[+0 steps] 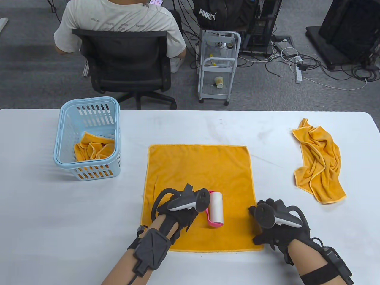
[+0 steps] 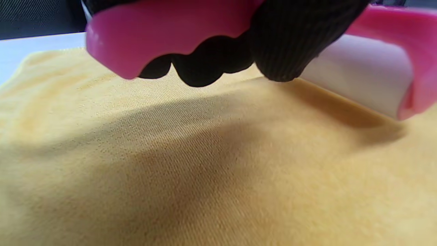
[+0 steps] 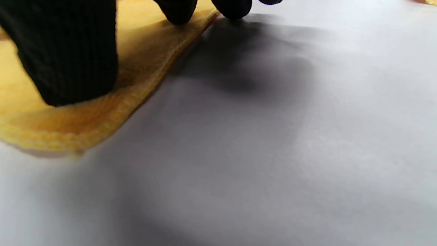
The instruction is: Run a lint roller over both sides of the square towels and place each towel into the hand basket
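Closest to the table camera, at the lower middle of its frame, my left hand curls its fingers round the pink handle of the lint roller, whose white roll rests on the spread orange towel. At lower right my right hand presses the towel's near right corner flat, thumb on the cloth and fingertips along the hem; nothing is gripped there.

I judge this to be the rolling step on the towel's upper side, with the roller low in the cloth and most of the surface above it still to cover. Next, I think, come long strokes toward the far edge while my right hand keeps the cloth from creeping, then a flip to do the underside.

Further out, the blue hand basket at mid left already holds one crumpled towel, and another crumpled one waits at mid right on the white table.

For writing, only "PUMA" on a black bag at the top is readable; small print on a seated person's shirt is too fine to make out.
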{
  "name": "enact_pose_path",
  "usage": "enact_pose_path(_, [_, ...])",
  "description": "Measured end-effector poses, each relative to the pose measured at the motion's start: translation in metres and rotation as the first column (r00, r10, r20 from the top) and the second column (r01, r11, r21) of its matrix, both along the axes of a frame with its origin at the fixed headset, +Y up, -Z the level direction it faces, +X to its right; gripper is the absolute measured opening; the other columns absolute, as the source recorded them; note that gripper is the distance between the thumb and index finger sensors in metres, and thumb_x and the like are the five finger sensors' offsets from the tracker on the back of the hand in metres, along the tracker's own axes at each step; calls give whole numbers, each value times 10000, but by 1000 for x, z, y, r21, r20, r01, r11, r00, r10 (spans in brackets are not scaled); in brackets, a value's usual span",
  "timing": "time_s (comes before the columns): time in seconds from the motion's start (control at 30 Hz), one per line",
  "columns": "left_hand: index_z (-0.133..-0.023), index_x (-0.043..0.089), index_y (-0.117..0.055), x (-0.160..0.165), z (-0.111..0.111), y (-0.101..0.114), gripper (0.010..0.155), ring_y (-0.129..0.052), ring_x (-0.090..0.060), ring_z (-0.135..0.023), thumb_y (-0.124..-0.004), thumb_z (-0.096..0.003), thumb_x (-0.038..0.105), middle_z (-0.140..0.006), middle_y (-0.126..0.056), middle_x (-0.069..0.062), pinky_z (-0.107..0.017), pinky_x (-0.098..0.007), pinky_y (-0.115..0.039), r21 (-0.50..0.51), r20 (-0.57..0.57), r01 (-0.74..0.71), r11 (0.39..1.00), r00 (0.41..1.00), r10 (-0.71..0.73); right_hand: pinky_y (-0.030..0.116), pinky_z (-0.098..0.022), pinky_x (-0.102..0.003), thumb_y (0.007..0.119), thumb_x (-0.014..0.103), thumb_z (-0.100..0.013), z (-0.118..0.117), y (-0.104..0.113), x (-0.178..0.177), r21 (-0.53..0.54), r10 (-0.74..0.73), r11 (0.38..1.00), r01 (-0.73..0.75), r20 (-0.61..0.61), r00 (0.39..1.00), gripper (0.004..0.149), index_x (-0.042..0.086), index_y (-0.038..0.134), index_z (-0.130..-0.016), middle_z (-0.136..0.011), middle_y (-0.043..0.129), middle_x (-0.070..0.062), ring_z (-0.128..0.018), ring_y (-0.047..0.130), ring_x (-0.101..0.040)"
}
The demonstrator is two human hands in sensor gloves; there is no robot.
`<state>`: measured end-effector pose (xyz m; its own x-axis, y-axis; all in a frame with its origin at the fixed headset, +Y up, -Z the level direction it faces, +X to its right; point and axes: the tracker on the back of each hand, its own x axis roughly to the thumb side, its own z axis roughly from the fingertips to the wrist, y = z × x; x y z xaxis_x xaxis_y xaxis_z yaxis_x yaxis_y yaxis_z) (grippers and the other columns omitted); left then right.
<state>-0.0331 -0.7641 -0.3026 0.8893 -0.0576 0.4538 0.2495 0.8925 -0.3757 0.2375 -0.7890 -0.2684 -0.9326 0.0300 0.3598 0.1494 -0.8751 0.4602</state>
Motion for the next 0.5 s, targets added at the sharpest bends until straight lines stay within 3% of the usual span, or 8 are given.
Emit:
enact_pose_path(0.2, [-963, 365, -531, -36, 6, 5, 541, -895, -213, -819, -810, -500, 349, -958, -746, 85, -687, -546, -752, 134, -7, 332, 934, 943, -334, 389, -683, -748, 901, 585, -408, 0, 0, 0, 1, 1, 1000, -1, 0, 1000, 1015, 177, 344, -1152, -1171, 301, -240, -1045, 246, -540])
enact_pose_path(0.3, [-953, 369, -545, -76, 8, 9, 526, -899, -219, -827, -814, -503, 338, -959, -752, 82, -691, -555, -745, 117, -87, 461, 880, 887, -453, 390, -683, -748, 900, 587, -408, 0, 0, 0, 4, 3, 1000, -3, 0, 1000, 1014, 177, 345, -1151, -1171, 302, -240, -1044, 248, -542])
enact_pose_path(0.43, [-945, 392, -558, -114, 10, 17, 521, -897, -216, -835, -823, -500, 335, -963, -755, 90, -700, -561, -735, 80, -152, 515, 853, 852, -500, 392, -683, -747, 900, 588, -408, 0, 0, 0, 6, 6, 1000, -6, 0, 1000, 1013, 177, 348, -1151, -1171, 303, -240, -1044, 250, -541])
enact_pose_path(0.5, [-947, 404, -570, -120, 14, 28, 524, -895, -215, -819, -833, -499, 335, -953, -760, 95, -697, -562, -736, 23, -162, 404, 915, 904, -395, 392, -682, -748, 900, 588, -406, 0, 0, 0, 6, 7, 1000, -7, 0, 1000, 1014, 179, 347, -1151, -1171, 304, -241, -1045, 249, -541])
